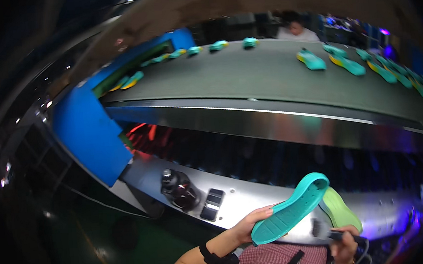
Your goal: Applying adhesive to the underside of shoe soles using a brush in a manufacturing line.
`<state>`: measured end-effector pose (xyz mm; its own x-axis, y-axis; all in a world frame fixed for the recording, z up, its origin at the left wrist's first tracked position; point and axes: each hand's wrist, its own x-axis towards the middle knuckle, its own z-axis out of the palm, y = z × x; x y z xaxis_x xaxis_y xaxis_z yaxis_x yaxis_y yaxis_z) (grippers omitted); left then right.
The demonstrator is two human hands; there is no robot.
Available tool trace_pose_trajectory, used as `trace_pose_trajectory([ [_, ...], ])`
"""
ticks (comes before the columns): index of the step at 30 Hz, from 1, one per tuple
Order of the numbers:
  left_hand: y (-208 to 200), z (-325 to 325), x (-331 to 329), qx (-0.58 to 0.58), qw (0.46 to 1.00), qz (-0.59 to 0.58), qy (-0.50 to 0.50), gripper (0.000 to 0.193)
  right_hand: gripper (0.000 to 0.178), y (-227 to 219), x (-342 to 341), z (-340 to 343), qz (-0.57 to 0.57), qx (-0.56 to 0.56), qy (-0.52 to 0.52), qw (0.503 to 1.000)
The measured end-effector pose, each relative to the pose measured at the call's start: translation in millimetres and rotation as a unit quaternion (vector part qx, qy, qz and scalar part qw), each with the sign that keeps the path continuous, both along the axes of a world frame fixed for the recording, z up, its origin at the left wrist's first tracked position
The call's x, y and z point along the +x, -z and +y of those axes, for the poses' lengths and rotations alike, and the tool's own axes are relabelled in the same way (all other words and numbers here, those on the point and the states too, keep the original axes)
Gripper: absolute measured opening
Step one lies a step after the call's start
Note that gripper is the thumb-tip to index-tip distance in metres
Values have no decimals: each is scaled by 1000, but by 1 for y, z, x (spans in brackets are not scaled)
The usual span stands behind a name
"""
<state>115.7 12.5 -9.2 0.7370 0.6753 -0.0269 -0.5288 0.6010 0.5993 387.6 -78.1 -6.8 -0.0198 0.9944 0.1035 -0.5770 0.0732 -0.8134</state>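
My left hand (252, 222) grips a teal shoe sole (291, 209) by its near left edge, fingers mostly hidden underneath. The sole is tilted, its hollow inner side facing up. At the lower right, my right hand (346, 248) is closed around the dark handle of a brush (323, 230). Its greyish bristle end is blurred and lies close to the teal sole's right side; contact cannot be made out. Just beyond, a light green sole-shaped piece (341, 210) is partly covered by the teal sole.
A dark conveyor belt (207, 77) carries several teal and yellow soles (311, 59). Below it runs a metal ledge (248, 191) with a dark bottle (180, 190) and a black switch panel (212, 205). A blue machine housing (90, 131) stands left. Across the belt is another person (297, 32).
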Motion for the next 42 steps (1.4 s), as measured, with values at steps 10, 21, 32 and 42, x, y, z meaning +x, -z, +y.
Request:
trace_pose_trajectory([
  [10, -156, 176, -172, 27, 742, -355, -567, 69, 28, 73, 24, 10, 156, -98, 7, 983],
  [21, -183, 226, -95, 342, 636, 308, -620, 52, 28, 92, 41, 13, 114, -97, 30, 988],
  [32, -240, 271, 95, 617, 313, 708, -140, 66, 24, 115, 39, 5, 90, -195, 199, 956],
  [42, -229, 322, 158, 612, 248, 750, -40, 105, 21, 157, 49, -5, 84, -176, 225, 955],
])
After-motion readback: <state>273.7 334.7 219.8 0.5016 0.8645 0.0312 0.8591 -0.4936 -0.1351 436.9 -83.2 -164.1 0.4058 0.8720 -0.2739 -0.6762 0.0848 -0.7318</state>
